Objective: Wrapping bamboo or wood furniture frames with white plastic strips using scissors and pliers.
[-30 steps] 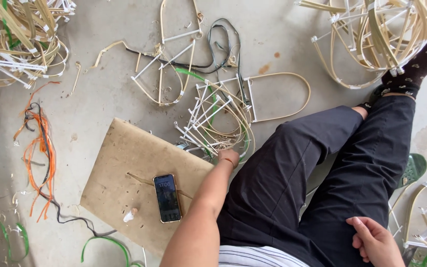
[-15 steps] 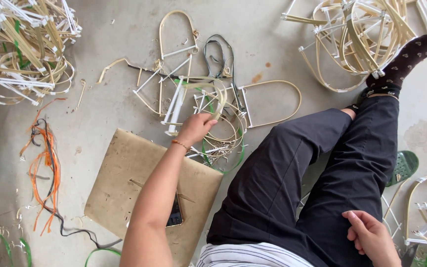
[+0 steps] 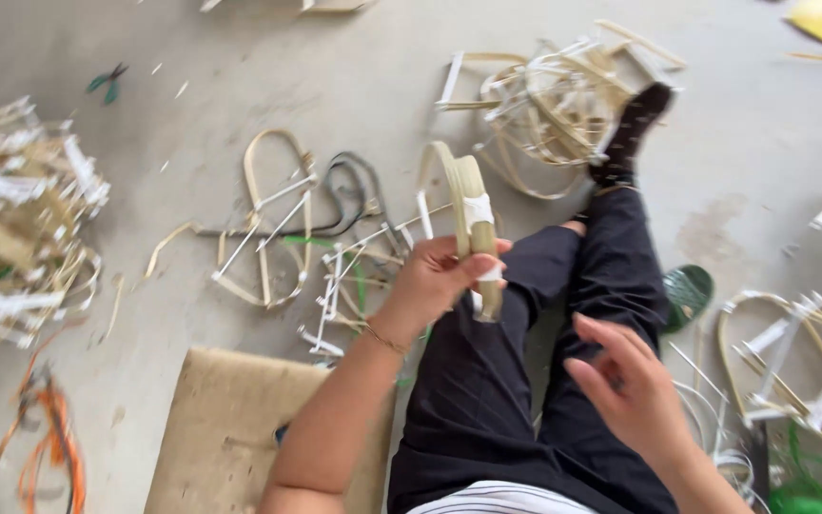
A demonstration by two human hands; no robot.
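Note:
My left hand [image 3: 438, 279] grips a bent cane loop frame [image 3: 469, 209] bound with white tape, and holds it up over my left thigh. My right hand [image 3: 625, 381] hovers open over my right leg, a short way right of the frame, fingers apart and holding nothing. I sit on the concrete floor in dark trousers [image 3: 544, 381], legs stretched forward, with a dark sock [image 3: 632, 133] on one foot.
More cane loop frames lie on the floor ahead [image 3: 273, 228], in a pile at the far foot [image 3: 549, 105], at the left [image 3: 16, 228] and at the right [image 3: 792, 362]. A cardboard sheet [image 3: 230, 428] lies at my left. Orange cords [image 3: 49, 447], green pliers [image 3: 107, 81] and a green slipper [image 3: 689, 290] are nearby.
My left hand lifted a cane frame from the floor pile and brought it up toward me. My right hand rose off my thigh and opened. The view shifted right.

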